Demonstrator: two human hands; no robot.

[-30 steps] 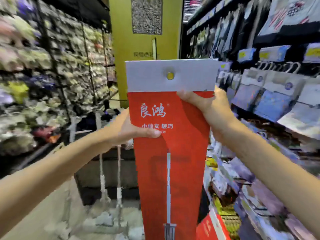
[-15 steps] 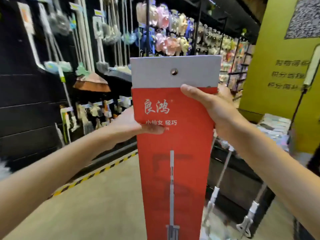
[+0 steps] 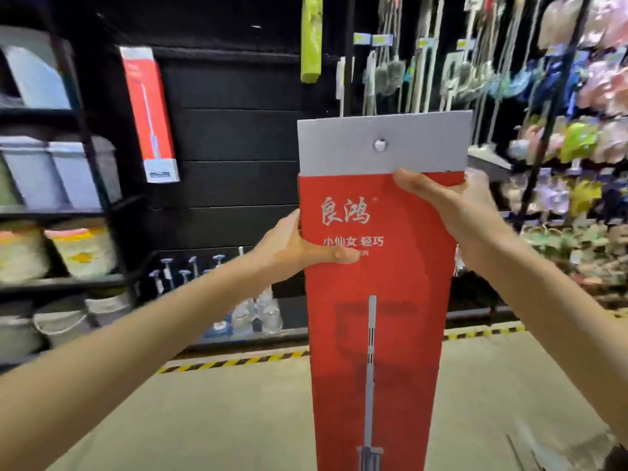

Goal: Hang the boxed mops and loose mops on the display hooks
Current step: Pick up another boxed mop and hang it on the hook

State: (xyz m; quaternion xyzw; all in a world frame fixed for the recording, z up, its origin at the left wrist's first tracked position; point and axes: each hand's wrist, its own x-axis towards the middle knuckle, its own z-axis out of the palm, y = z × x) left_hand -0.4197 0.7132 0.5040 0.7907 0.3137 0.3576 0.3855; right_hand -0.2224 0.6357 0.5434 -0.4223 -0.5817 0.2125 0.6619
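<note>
I hold a tall red boxed mop (image 3: 377, 317) upright in front of me; its grey top flap has a round hanging hole (image 3: 380, 144). My left hand (image 3: 292, 253) grips the box's left edge, thumb across the front. My right hand (image 3: 452, 205) grips the right edge just under the flap. A second red boxed mop (image 3: 149, 110) hangs on the black slat wall (image 3: 238, 164) at upper left. Loose mops (image 3: 390, 73) hang from hooks at upper right.
Shelves at left carry grey bins and buckets (image 3: 81, 249). Spray bottles (image 3: 258, 311) stand low against the wall. A yellow-black striped line (image 3: 238, 362) marks the floor's edge. Colourful dusters (image 3: 577, 141) fill the right rack. A green item (image 3: 311, 39) hangs above.
My view has swung left from the aisle end and yellow pillar to face the black slat wall. The box stays held the same way in both hands.
</note>
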